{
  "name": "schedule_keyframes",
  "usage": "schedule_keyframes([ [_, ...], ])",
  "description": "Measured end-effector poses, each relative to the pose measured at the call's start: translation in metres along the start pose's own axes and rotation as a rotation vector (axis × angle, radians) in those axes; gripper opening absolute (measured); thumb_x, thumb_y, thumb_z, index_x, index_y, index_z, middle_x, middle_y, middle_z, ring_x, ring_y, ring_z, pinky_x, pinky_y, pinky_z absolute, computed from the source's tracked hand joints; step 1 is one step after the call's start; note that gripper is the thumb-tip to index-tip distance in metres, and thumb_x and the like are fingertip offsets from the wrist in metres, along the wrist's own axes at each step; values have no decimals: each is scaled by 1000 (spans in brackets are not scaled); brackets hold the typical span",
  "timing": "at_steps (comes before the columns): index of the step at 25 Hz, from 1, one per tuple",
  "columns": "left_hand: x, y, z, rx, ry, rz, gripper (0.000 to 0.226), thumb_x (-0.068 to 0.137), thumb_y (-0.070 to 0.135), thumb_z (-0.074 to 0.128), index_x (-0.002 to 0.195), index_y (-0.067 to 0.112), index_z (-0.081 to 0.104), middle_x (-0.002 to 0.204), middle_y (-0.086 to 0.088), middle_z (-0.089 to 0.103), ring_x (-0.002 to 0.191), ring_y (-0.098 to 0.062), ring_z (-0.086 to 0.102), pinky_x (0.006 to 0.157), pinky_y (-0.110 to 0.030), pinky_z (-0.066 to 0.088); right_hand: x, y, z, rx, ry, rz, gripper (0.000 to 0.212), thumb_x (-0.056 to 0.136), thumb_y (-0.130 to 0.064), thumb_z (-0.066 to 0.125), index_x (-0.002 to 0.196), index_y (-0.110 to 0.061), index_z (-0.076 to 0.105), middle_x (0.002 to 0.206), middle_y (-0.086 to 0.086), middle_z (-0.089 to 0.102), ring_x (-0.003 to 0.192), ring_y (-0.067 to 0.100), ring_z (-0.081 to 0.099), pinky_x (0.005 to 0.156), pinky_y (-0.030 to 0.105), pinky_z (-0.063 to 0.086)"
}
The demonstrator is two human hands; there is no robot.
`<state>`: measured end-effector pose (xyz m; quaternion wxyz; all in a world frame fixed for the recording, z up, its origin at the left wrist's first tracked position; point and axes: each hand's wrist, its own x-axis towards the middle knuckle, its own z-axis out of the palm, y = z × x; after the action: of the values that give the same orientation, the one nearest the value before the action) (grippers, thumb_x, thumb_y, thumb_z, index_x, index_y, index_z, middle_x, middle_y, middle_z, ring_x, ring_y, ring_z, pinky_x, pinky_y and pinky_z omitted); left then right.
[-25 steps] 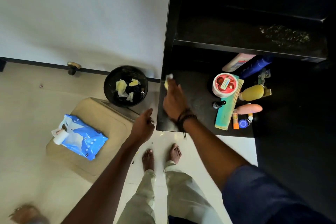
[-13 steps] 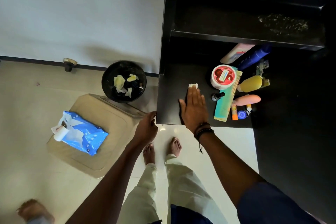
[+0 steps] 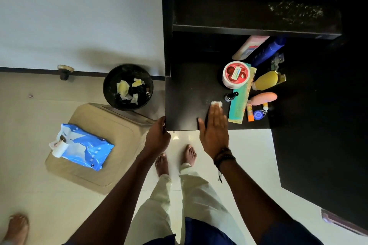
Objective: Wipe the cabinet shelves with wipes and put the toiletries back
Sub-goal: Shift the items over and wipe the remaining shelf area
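My right hand (image 3: 215, 129) lies flat with straight fingers on the black lower shelf (image 3: 185, 105), pressing a white wipe (image 3: 216, 103) that shows past the fingertips. My left hand (image 3: 157, 135) grips the shelf's front left corner. Toiletries crowd the shelf's right side: a round red-lidded jar (image 3: 236, 74), a teal comb (image 3: 240, 103), a small dark dropper bottle (image 3: 231, 96), a yellow bottle (image 3: 265, 80), a pink bottle (image 3: 262, 98), an orange tube (image 3: 250, 113), a blue cap (image 3: 258, 115), a tall blue bottle (image 3: 267, 51) and a pale bottle (image 3: 249, 47).
A black bin (image 3: 127, 87) with used wipes stands on the floor left of the cabinet. A blue wipes pack (image 3: 83, 147) lies on a beige lid (image 3: 119, 125). The upper shelf (image 3: 249, 14) has dusty marks at its right. Another person's foot (image 3: 17, 226) is bottom left.
My right hand swept the wipe from the shelf's left edge rightward and toward the front, now flat beside the comb. My left hand moved onto the shelf corner.
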<state>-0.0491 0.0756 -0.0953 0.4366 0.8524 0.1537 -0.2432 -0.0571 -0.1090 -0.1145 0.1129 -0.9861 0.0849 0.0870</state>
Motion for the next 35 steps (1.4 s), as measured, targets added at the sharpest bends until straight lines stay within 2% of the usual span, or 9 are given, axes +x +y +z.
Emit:
schedule_keyframes([
  [5,0,-2,0,19,-39,-6,53,83,-9,40,128,16,53,120,-7,65,106,-27,61,81,-27,46,-47,-17,16,2,-154,-267,65,99,-50,28,152,-15,16,159,4,16,148,20,12,120,35,13],
  [10,8,0,-7,21,-17,76,42,88,2,41,125,16,57,113,-3,69,98,-23,65,79,-34,54,-18,23,-1,21,-23,2,66,98,-49,27,151,-11,18,159,8,18,147,25,17,119,40,21],
  [13,9,2,-1,26,10,86,40,88,1,44,123,15,57,104,-1,70,86,-17,65,64,-23,49,13,-20,3,17,-98,-235,65,99,-47,26,152,-10,15,159,9,15,148,24,11,120,36,11],
  [15,8,2,-2,33,-27,79,46,86,-1,42,125,19,55,108,2,69,90,-16,65,71,-29,53,7,-26,10,-30,-134,-384,66,99,-47,25,152,-10,15,159,9,15,148,24,11,120,37,11],
  [20,15,-12,-12,76,-57,87,58,77,10,30,129,23,54,117,0,68,103,-17,65,87,-43,54,47,-16,-6,56,-62,-31,71,97,-50,20,150,-3,16,158,16,19,147,32,16,118,37,10],
  [25,10,4,-8,34,-21,99,47,86,-2,40,124,18,58,109,1,69,94,-18,64,77,-33,51,51,-35,-5,-27,-235,-412,66,101,-46,24,152,-8,7,160,12,7,149,26,6,120,36,5],
  [28,12,-2,-12,48,-57,121,55,83,3,36,130,24,54,117,1,68,103,-18,64,86,-37,53,72,-25,-12,87,-137,-200,64,101,-42,28,152,-8,8,160,12,10,148,27,9,119,35,6],
  [31,17,-6,-15,38,-92,129,62,78,5,32,132,29,51,120,3,66,107,-14,63,89,-38,53,124,-45,-21,179,-201,-53,64,102,-38,28,152,-8,3,161,12,1,149,28,3,120,37,3],
  [35,19,-10,-15,-1,-81,113,67,75,1,32,132,30,51,116,2,68,105,-17,65,88,-40,54,80,-68,0,135,-191,-339,56,100,-27,30,150,-4,19,158,16,19,146,29,19,119,43,20],
])
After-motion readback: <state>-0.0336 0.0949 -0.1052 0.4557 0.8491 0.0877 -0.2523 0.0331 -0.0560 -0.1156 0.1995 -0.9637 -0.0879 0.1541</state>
